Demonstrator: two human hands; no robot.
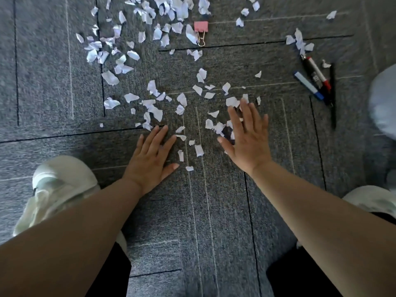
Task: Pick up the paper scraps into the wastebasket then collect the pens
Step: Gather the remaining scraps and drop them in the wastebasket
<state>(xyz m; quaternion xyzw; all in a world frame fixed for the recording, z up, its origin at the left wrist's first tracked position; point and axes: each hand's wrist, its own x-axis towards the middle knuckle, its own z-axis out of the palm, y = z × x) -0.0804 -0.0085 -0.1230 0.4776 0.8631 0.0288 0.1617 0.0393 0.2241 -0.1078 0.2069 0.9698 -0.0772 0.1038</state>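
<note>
Several white paper scraps (154,103) lie scattered over the grey carpet, thickest at the upper left and top. My left hand (151,158) lies flat on the carpet with fingers straight, its fingertips just short of a few scraps. My right hand (246,138) is spread flat over scraps near the middle, fingers straight, some scraps showing beside its thumb. Off to the right lie the pens: a blue-capped marker (307,85), a black and red marker (317,73) and a thin black pen (332,95). A pale rounded shape (383,99) at the right edge may be the wastebasket.
A pink binder clip (201,31) lies among the scraps near the top. My white shoes (62,185) sit at the lower left and at the right edge (372,200). Grey carpet tiles (214,221) cover the floor.
</note>
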